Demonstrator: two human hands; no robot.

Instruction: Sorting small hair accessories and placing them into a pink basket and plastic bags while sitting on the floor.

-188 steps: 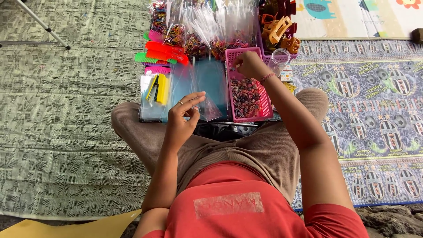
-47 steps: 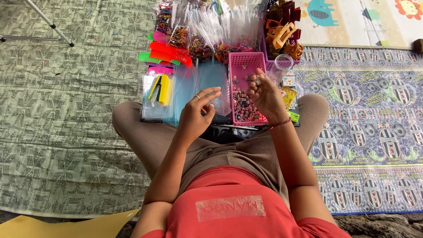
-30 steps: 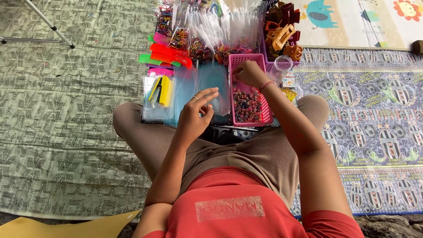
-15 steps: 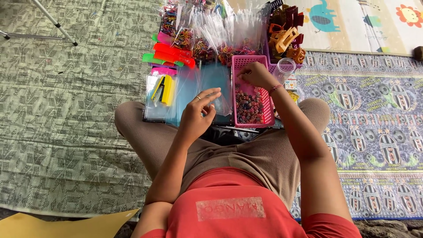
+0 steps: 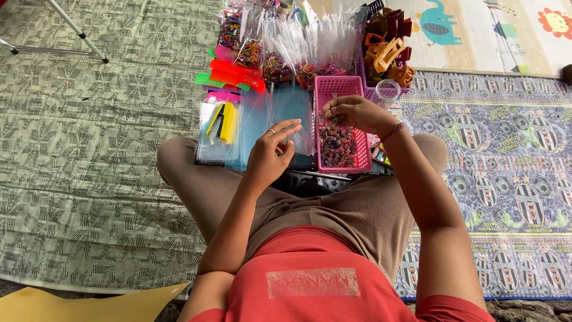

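Note:
I sit cross-legged on the floor. My left hand (image 5: 269, 154) is raised in front of my knees and pinches the edge of a small clear plastic bag (image 5: 302, 128). My right hand (image 5: 357, 113) reaches into a pink slotted basket (image 5: 341, 84) that holds several small dark hair clips (image 5: 338, 146). Its fingertips are closed on one small clip (image 5: 328, 113) just above the pile. The two hands are a short way apart.
A stack of clear bluish packets (image 5: 253, 128) with a yellow-and-black item (image 5: 225, 122) lies left of the basket. Red and green combs (image 5: 235, 74), bags of hair ties (image 5: 280, 42), a basket of large claw clips (image 5: 387, 50) and a clear round tub (image 5: 387, 90) stand behind. Metal stand legs (image 5: 77, 33) are at far left.
My right hand, earlier raised beside the left hand, has gone back down into the pink basket and now pinches among the clips. The left hand has stayed up with the bag.

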